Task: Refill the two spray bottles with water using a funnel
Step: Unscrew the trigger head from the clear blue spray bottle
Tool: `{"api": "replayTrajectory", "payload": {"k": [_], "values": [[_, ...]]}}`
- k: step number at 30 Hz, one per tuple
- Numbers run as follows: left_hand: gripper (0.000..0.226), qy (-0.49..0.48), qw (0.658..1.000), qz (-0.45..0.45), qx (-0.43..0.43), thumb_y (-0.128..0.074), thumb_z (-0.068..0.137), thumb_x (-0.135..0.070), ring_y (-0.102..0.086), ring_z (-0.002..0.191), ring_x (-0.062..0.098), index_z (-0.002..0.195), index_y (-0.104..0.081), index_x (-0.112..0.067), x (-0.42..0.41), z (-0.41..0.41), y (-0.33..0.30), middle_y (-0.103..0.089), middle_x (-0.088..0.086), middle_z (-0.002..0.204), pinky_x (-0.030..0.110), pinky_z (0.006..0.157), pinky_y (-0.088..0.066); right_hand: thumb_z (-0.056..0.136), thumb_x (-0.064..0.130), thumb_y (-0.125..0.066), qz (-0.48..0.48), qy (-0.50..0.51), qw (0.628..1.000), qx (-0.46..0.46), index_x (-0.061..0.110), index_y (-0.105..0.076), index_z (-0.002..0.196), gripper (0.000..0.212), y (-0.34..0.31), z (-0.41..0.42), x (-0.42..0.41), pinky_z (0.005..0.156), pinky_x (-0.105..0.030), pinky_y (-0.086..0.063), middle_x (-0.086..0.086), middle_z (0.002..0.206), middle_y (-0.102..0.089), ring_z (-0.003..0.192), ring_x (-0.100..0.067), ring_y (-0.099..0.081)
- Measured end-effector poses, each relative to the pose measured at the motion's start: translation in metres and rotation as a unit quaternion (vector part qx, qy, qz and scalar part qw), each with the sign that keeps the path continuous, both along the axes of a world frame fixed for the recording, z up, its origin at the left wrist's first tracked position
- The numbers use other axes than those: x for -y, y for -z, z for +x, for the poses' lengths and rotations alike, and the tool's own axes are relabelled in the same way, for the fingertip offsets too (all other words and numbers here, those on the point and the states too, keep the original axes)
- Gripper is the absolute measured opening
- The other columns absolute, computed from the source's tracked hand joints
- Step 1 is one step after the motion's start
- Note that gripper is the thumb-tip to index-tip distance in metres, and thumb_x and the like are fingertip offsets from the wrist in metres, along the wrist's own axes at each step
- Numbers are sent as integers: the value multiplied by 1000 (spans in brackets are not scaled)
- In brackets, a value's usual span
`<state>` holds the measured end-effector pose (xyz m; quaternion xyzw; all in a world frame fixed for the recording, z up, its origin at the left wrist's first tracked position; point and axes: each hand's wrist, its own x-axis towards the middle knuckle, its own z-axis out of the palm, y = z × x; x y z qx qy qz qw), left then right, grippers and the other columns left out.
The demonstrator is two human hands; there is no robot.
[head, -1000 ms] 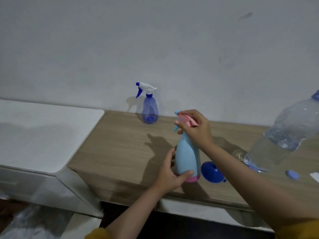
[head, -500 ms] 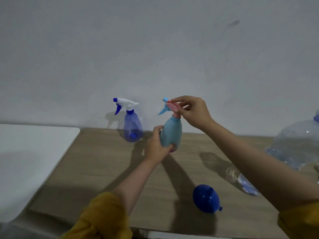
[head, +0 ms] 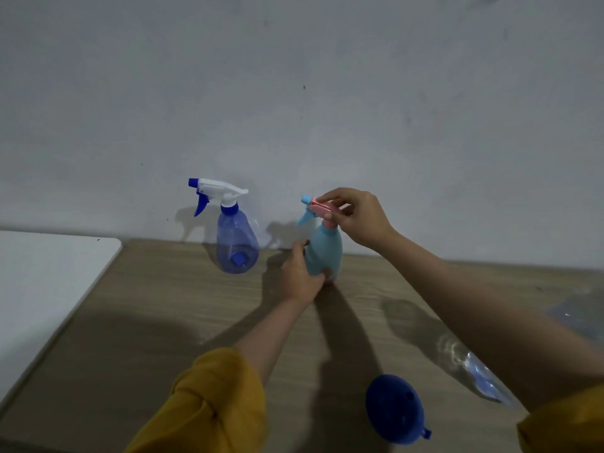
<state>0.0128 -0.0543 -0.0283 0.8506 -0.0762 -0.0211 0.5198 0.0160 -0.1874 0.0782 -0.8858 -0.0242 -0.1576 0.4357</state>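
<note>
Against the wall, light-blue spray bottle (head: 325, 253) upright — nozzle pointing left, both hands gripping

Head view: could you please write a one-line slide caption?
Left hand steadies the light blue spray bottle while the right hand grips its pink spray head.

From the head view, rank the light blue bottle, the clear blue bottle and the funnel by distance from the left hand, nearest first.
1. Light blue bottle: in the left hand, by the wall; the right hand pinches its pink sprayer.
2. Clear blue bottle: standing to the left, against the wall.
3. Funnel: lying at the table's near edge, to the right.
</note>
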Motion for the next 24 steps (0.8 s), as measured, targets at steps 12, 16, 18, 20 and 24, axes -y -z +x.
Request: {"api": "replayTrajectory", "payload": {"k": [12,16,18,20,24], "values": [[65,-44,998,-5,52,-77,73,-28,-49,117,20,127,-44,-13,-11,2,3,-50,6,128,33,93,-47,82,10,-66,-266,52,941,202,6,-67,98,16,3,7,-25,73,-41,-51,-15,101,-62,92,-32,-58],[57,-157,978,27,133,-76,74,-31,-49,112,22,121,-50,-10,-50,0,-4,-46,10,126,28,90,-45,81,5,-64,-240,-30,939,246,4,-68,96,16,-1,19,-71,72,-35,-52,-13,94,-65,86,-29,-61],[61,-216,963,42,156,-79,71,-31,-50,110,27,119,-50,-8,-69,7,-7,-47,14,124,37,91,-49,85,7,-62,-208,-55,954,209,6,-68,102,18,-3,28,-92,78,-31,-49,-12,100,-65,92,-28,-61],[66,-251,954,47,160,-82,67,-30,-51,107,29,119,-50,-6,-88,18,-10,-48,16,122,43,91,-49,87,9,-62,-180,-67,966,175,6,-66,110,24,-3,38,-107,85,-27,-46,-12,107,-65,99,-26,-59],[71,-226,956,48,180,-84,64,-27,-50,112,29,122,-49,-7,-111,37,-9,-49,14,127,45,95,-47,89,9,-62,-137,-81,981,108,12,-60,127,38,-3,64,-122,101,-36,-44,-10,126,-61,117,-25,-55]]}}
